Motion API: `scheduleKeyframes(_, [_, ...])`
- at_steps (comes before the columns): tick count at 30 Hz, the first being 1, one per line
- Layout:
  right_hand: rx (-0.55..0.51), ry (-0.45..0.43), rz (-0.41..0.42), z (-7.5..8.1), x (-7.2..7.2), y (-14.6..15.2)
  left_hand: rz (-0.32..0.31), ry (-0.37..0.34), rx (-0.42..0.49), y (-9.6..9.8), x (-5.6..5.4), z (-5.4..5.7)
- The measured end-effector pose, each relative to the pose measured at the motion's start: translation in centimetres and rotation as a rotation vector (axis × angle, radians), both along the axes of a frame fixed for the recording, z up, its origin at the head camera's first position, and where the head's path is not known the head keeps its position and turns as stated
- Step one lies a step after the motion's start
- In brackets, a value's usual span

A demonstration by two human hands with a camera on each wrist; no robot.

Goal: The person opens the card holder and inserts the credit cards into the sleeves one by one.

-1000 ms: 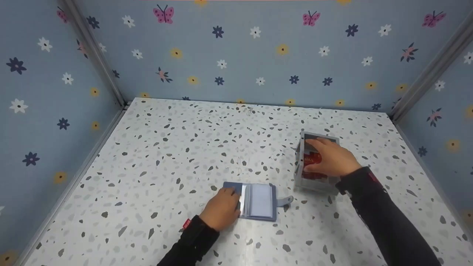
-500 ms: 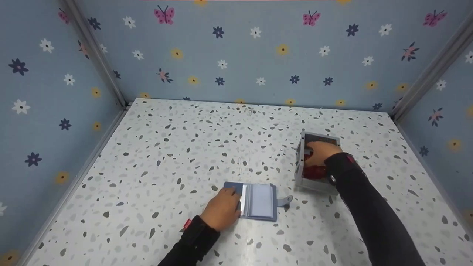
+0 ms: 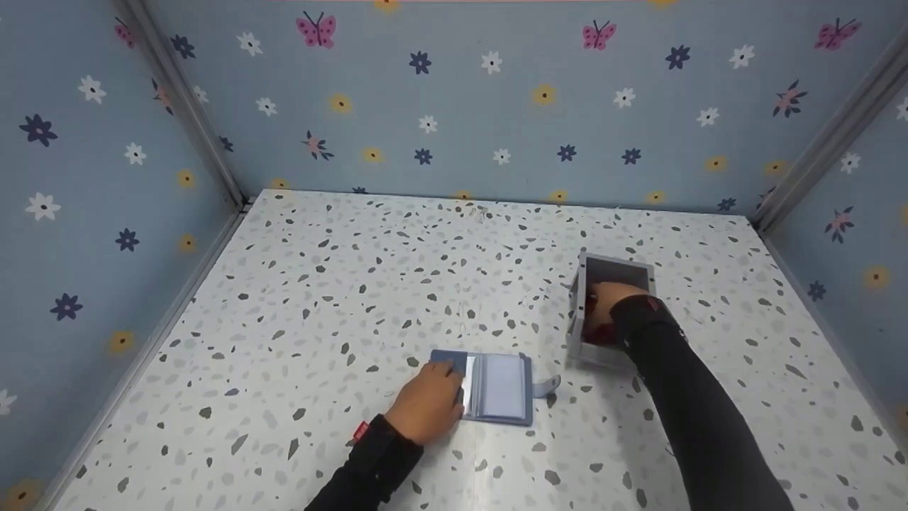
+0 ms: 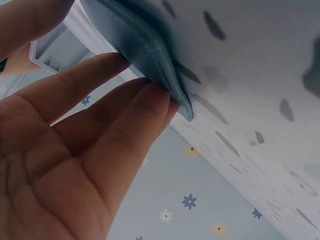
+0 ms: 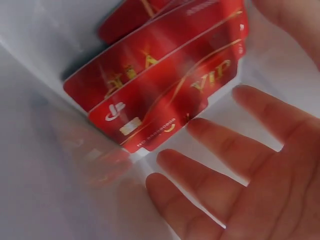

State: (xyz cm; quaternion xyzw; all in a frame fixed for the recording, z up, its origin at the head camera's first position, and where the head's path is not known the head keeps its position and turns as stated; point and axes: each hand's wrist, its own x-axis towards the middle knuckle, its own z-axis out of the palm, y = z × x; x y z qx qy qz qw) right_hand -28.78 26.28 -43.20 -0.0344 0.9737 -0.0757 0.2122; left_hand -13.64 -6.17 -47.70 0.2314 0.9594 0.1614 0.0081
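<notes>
A blue card holder (image 3: 505, 387) lies spread open on the tabletop, clear sleeves showing and its snap strap out to the right. My left hand (image 3: 425, 402) rests on its left cover; the left wrist view has the fingertips against the stitched blue cover (image 4: 135, 45). Inside a grey box (image 3: 617, 270), my right hand (image 3: 613, 301) reaches down among red cards. In the right wrist view, overlapping red VIP cards (image 5: 165, 90) lean in the box, and the right fingers (image 5: 215, 145) are spread beside their lower edge, the thumb apart at the upper right.
The box stands upright, right of the card holder, on a white speckled table (image 3: 369, 284). Blue floral panels (image 3: 461, 92) enclose the back and both sides. The right forearm (image 3: 681, 397) crosses the front of the box.
My right hand has gone from the box's top opening down inside it, its forearm swinging left. The left hand stays on the card holder.
</notes>
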Motion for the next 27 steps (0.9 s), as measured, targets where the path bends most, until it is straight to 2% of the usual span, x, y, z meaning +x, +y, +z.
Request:
scheduleKeyframes(6, [0.048, 0.064, 0.020, 0.0, 0.3, -0.2, 0.010, -0.025, 0.003, 0.0, 0.0, -0.1])
scheduleKeyframes(16, [0.059, 0.107, 0.028, 0.1, 0.4, -0.1, -0.005, -0.013, 0.001, 0.0, -0.1, -0.1])
scheduleKeyframes(23, [0.088, 0.175, 0.050, 0.6, 0.9, -0.5, -0.002, -0.014, 0.005, 0.0, 0.0, -0.1])
scheduleKeyframes(27, [0.069, 0.189, 0.038, 1.3, 0.9, -0.3, -0.006, 0.006, 0.001, 0.0, -0.1, -0.1])
